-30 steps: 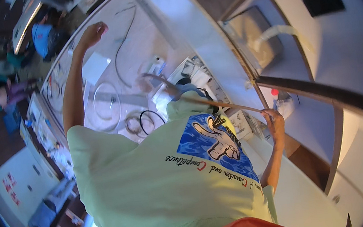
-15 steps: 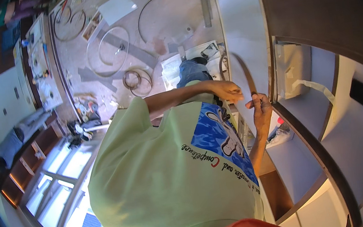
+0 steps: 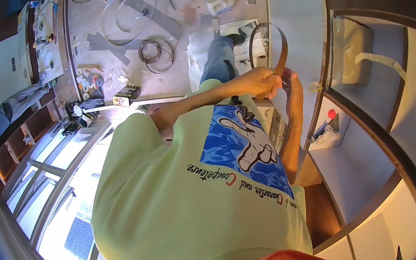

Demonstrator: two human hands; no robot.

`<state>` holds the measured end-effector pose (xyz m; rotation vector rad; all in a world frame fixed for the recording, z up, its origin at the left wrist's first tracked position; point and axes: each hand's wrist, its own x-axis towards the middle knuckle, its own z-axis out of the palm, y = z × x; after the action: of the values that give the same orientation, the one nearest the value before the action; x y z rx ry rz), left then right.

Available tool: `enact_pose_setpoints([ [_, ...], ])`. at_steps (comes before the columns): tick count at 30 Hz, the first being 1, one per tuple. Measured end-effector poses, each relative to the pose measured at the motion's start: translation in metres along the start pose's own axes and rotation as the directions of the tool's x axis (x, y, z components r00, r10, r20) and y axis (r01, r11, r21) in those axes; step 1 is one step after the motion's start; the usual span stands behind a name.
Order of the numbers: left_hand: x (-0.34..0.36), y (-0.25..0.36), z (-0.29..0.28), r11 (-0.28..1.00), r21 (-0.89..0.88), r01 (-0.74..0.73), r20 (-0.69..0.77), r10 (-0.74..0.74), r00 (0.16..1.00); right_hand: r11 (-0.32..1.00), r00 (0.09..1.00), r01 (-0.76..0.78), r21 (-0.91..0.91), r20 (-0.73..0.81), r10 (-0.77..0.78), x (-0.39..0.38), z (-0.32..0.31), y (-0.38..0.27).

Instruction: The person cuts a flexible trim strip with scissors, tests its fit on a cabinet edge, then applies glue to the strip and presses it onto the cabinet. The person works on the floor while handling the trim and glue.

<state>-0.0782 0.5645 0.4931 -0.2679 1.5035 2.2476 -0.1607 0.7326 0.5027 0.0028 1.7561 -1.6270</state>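
A long, thin brown strip [image 3: 282,48] rises from my hands in a loop above the pale board at my right side. My left hand [image 3: 263,82] reaches across my body with curled fingers closed on the strip. My right hand [image 3: 291,86] is just beside it, fingers closed round the same strip, partly hidden behind my left hand. The lower part of the strip between the fingers is hard to make out. A white-framed cabinet with brown edges [image 3: 364,152] stands along my right arm.
The floor [image 3: 192,2] holds coiled strips [image 3: 155,56], grey offcuts, a white container [image 3: 220,4], papers [image 3: 195,64] and a small box [image 3: 126,96]. A red object [image 3: 331,114] sits in the cabinet. A person [image 3: 9,115] is at the far left, near windows [image 3: 62,210].
My left hand has come from far out at the left across to my right hand. The strip, straighter earlier, now bends up in a loop. My view has turned.
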Motion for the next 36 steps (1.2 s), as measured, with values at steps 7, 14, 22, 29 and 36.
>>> enact_pose_setpoints([
  [7,-0.082,-0.012,0.025,0.997,-0.06,0.042,-0.122,-0.049,0.991,0.994,0.92,-0.102,0.031,0.384,0.083,-0.014,0.04,0.013],
  [14,-0.116,-0.03,0.008,0.981,-0.159,-0.11,-0.236,0.07,0.969,0.984,0.823,-0.05,-0.174,0.551,0.139,-0.001,0.086,-0.004],
  [22,-0.121,0.01,-0.022,0.982,-0.182,-0.045,-0.254,-0.003,0.967,0.963,0.905,0.268,-0.011,0.344,-0.248,0.042,0.141,-0.024],
  [29,-0.142,0.038,-0.065,0.985,-0.126,-0.117,-0.065,0.109,0.992,0.948,0.912,0.318,-0.023,0.279,-0.299,0.085,0.158,-0.053],
  [36,-0.208,0.059,-0.131,0.97,-0.008,-0.242,-0.041,0.241,0.97,0.904,0.898,0.392,-0.172,0.285,-0.335,0.123,0.215,-0.102],
])
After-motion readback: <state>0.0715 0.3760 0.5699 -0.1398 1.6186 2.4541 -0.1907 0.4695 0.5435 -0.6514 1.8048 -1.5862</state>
